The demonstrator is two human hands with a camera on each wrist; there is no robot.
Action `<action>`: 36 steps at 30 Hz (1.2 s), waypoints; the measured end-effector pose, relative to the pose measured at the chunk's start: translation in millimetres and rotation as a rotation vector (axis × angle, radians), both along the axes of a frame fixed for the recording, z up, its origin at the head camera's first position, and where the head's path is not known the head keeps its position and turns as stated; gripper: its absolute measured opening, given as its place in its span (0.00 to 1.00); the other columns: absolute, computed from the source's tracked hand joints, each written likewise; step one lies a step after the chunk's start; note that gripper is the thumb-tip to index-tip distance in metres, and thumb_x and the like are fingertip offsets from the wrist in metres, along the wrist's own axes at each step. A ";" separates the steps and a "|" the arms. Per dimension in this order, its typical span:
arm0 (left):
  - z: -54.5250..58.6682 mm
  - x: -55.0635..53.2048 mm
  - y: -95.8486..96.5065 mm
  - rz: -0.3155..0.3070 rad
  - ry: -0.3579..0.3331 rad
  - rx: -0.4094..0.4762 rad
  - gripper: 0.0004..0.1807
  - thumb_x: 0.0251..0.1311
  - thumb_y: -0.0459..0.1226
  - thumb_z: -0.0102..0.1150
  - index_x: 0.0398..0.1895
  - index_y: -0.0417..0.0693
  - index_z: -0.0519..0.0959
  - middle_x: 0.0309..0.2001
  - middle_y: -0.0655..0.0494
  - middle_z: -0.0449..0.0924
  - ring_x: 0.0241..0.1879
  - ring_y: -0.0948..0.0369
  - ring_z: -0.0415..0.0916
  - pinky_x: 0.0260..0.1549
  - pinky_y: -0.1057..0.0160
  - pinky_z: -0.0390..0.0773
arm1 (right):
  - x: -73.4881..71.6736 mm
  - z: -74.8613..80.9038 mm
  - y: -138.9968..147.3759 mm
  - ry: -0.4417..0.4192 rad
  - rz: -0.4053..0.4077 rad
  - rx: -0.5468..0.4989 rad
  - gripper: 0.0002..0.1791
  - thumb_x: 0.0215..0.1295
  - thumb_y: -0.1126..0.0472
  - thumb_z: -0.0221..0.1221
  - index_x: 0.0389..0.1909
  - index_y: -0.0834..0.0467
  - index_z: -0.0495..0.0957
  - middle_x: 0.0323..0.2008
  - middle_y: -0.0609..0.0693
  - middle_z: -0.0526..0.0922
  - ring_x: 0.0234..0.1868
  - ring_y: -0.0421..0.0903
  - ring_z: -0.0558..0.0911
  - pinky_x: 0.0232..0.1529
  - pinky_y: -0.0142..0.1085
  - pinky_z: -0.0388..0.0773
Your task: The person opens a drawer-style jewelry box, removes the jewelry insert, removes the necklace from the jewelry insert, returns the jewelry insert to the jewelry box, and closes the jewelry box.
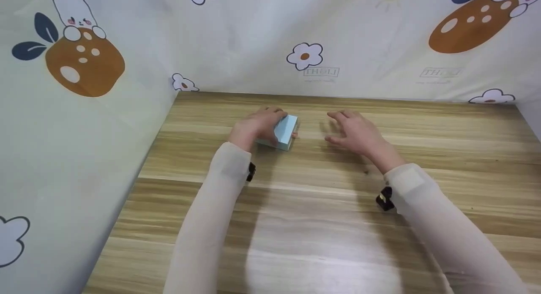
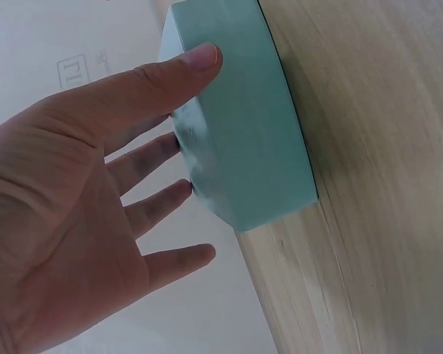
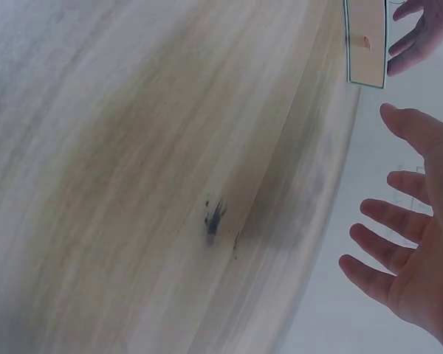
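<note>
A light blue box [image 1: 286, 131] sits on the wooden table near its back edge. My left hand [image 1: 264, 123] reaches over the left part of the box and grips it. In the left wrist view, the thumb lies on the broad blue face [image 2: 258, 125] and the fingertips meet the top side. The right wrist view shows the box's peach end [image 3: 368, 55] framed in blue, with a small orange tab [image 3: 367, 43] sticking out. To the right of the box, my right hand [image 1: 357, 131] hovers apart from it, fingers spread and holding nothing.
A pale printed sheet [image 1: 253, 40] with flowers, rabbits and orange fruit rises behind and to the left of the table [image 1: 321, 226]. Dark marks [image 3: 214, 221] show on the wood near the right hand. Each wrist carries a small black device [image 1: 385, 198].
</note>
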State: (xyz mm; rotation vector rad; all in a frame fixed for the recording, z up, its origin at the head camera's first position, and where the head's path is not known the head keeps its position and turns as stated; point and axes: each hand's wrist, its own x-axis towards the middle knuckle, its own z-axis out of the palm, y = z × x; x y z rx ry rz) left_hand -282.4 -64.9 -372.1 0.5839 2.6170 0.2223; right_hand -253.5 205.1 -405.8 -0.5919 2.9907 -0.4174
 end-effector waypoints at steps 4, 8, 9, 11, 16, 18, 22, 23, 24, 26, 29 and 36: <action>0.8 2.1 1.7 -0.012 0.015 -0.011 0.49 0.55 0.42 0.73 0.77 0.53 0.57 0.77 0.52 0.56 0.77 0.49 0.49 0.75 0.47 0.55 | 1.1 -0.6 -3.5 0.013 0.017 -0.023 0.39 0.63 0.46 0.64 0.71 0.58 0.65 0.68 0.63 0.70 0.68 0.64 0.69 0.68 0.58 0.67; 0.0 3.2 2.9 -0.013 0.012 -0.007 0.49 0.54 0.44 0.73 0.77 0.52 0.57 0.76 0.50 0.56 0.77 0.49 0.49 0.75 0.44 0.53 | 3.2 -0.3 -7.1 0.018 0.020 -0.026 0.37 0.64 0.47 0.64 0.70 0.57 0.67 0.66 0.62 0.71 0.68 0.63 0.70 0.66 0.57 0.68; -0.2 3.6 3.2 -0.009 0.008 -0.005 0.49 0.54 0.44 0.73 0.77 0.52 0.57 0.76 0.50 0.55 0.77 0.48 0.49 0.75 0.43 0.52 | 3.8 -0.2 -7.9 0.017 0.021 -0.025 0.37 0.64 0.47 0.64 0.70 0.57 0.67 0.66 0.61 0.72 0.67 0.62 0.70 0.66 0.57 0.69; -1.1 4.4 3.5 -0.004 0.000 -0.005 0.49 0.55 0.44 0.73 0.77 0.51 0.56 0.77 0.49 0.54 0.77 0.48 0.48 0.75 0.42 0.50 | 4.7 -0.1 -9.6 0.014 0.021 -0.024 0.36 0.64 0.47 0.64 0.70 0.57 0.67 0.66 0.61 0.72 0.67 0.62 0.71 0.66 0.57 0.69; -3.2 8.2 4.0 -0.004 0.003 0.001 0.50 0.54 0.46 0.73 0.77 0.51 0.56 0.75 0.48 0.55 0.74 0.47 0.52 0.74 0.43 0.53 | 6.8 -0.2 -14.0 -0.010 0.018 -0.021 0.36 0.65 0.47 0.64 0.70 0.57 0.67 0.67 0.61 0.72 0.68 0.62 0.70 0.67 0.57 0.68; -4.0 9.7 4.5 -0.005 0.008 0.011 0.49 0.53 0.47 0.73 0.76 0.51 0.58 0.73 0.48 0.56 0.72 0.48 0.54 0.73 0.44 0.56 | 7.5 -0.2 -16.0 -0.018 0.017 -0.023 0.36 0.65 0.47 0.63 0.70 0.57 0.67 0.67 0.61 0.72 0.68 0.62 0.70 0.68 0.57 0.68; -4.7 12.1 5.9 -0.008 0.005 0.033 0.48 0.53 0.47 0.73 0.75 0.51 0.60 0.71 0.48 0.57 0.68 0.48 0.58 0.69 0.46 0.62 | 9.0 -0.4 -19.4 -0.023 0.023 -0.026 0.35 0.65 0.49 0.63 0.70 0.57 0.67 0.67 0.61 0.72 0.68 0.62 0.70 0.67 0.57 0.68; -4.7 12.5 6.2 -0.010 0.004 0.034 0.48 0.52 0.47 0.74 0.75 0.51 0.60 0.71 0.48 0.57 0.67 0.49 0.59 0.68 0.47 0.63 | 9.3 -0.6 -20.2 -0.023 0.027 -0.028 0.34 0.65 0.51 0.63 0.70 0.57 0.67 0.67 0.61 0.73 0.68 0.62 0.71 0.67 0.57 0.68; -4.7 12.9 6.6 -0.013 0.003 0.035 0.48 0.52 0.48 0.74 0.75 0.50 0.60 0.70 0.47 0.57 0.66 0.49 0.59 0.67 0.47 0.64 | 9.7 -0.8 -21.0 -0.023 0.029 -0.031 0.34 0.65 0.52 0.63 0.69 0.57 0.68 0.66 0.61 0.73 0.68 0.62 0.71 0.67 0.57 0.68; -4.7 14.1 7.7 -0.019 -0.004 0.040 0.48 0.52 0.48 0.74 0.75 0.50 0.60 0.70 0.47 0.57 0.65 0.49 0.60 0.66 0.48 0.66 | 10.5 -2.2 -22.4 -0.024 0.033 -0.035 0.34 0.64 0.53 0.63 0.69 0.58 0.68 0.65 0.61 0.74 0.67 0.62 0.71 0.66 0.57 0.69; -4.2 15.9 9.5 -0.021 -0.015 0.047 0.49 0.52 0.47 0.74 0.75 0.49 0.59 0.70 0.46 0.57 0.64 0.50 0.60 0.64 0.49 0.68 | 11.6 -3.9 -24.7 -0.015 0.040 -0.036 0.33 0.63 0.54 0.64 0.68 0.57 0.69 0.64 0.61 0.75 0.66 0.62 0.73 0.65 0.57 0.70; -5.0 18.7 13.0 -0.022 -0.021 0.049 0.49 0.51 0.47 0.74 0.75 0.52 0.60 0.69 0.48 0.57 0.65 0.52 0.58 0.65 0.49 0.68 | 13.0 -4.5 -31.4 -0.017 0.040 -0.046 0.31 0.62 0.54 0.65 0.65 0.57 0.72 0.63 0.59 0.76 0.65 0.60 0.74 0.63 0.56 0.72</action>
